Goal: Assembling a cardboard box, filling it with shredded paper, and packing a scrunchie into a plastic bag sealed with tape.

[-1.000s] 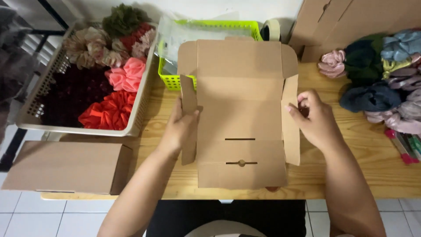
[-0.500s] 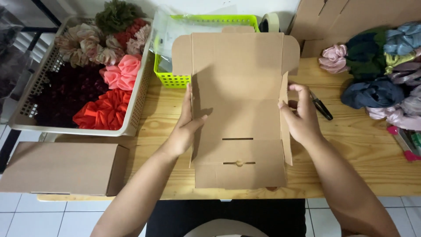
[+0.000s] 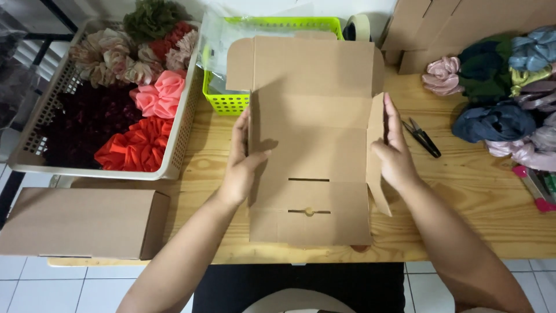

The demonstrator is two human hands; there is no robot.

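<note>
Head view. Box [image 3: 313,145], flat brown cardboard mailer blank, lies mid-table [image 3: 463,191], near edge at the table front, lid flap reaching back over the green basket [image 3: 229,103]. Left hand [image 3: 240,165] flat against the raised left side flap, fingers [image 3: 242,130] straight and together, thumb on the inner face; a loose press, not a closed grip. Right hand [image 3: 397,153] same on the right side flap, fingers [image 3: 391,119] extended along it, palm on the outside.

White tray [image 3: 179,145] at left holds scrunchies [image 3: 136,148]: orange, pink, dark maroon, beige, red, a green one at the back. Green basket behind box holds clear plastic bags [image 3: 217,43]; most of its inside hidden by the lid flap. Closed brown carton [image 3: 81,223] sits at lower left, just off the table's front corner.

Snips [image 3: 423,136] lie just right of the right hand. Scrunchie pile [image 3: 498,87] at far right, cut off by frame edge. Pink item [image 3: 536,188] at right edge, partly cropped, cannot tell what. Tape roll [image 3: 359,26] behind basket, half hidden. Stacked cardboard [image 3: 428,26] top right, cropped.
</note>
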